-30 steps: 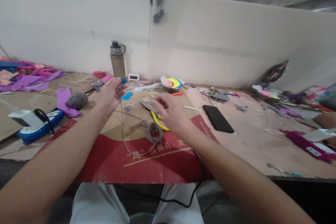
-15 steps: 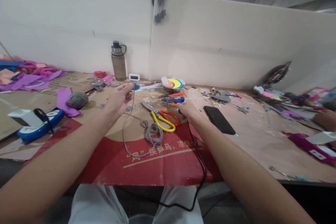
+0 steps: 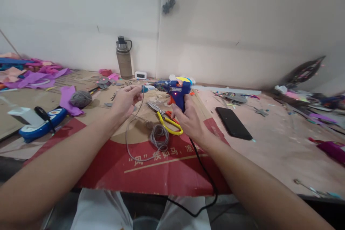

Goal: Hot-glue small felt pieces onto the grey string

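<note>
Glue gun (image 3: 180, 90): centre of the frame, held above the cardboard (image 3: 107, 176); blue body, red light on its side
Long axis: nearly level across the frame, nozzle end to the left, handle down; pale stick (image 3: 226, 89) extends from the rear toward the right
Right hand (image 3: 190, 116): right of centre, fingers curled round the handle; cannot tell whether the orange trigger (image 3: 171, 100) is pressed
Left hand (image 3: 128, 100): left of centre, thumb and fingertips pinched together on a small blue piece (image 3: 145, 88); gray string (image 3: 127, 134) loops down from there toward a coil (image 3: 159, 137)
Nozzle and piece: close together, contact not clear
Hidden: much of a yellow-and-blue disc (image 3: 185, 79), behind the gun; part of the handle, under the fingers
Cut off: dark ornament (image 3: 169, 5) at top, magenta object (image 3: 332, 150) at right edge
</note>
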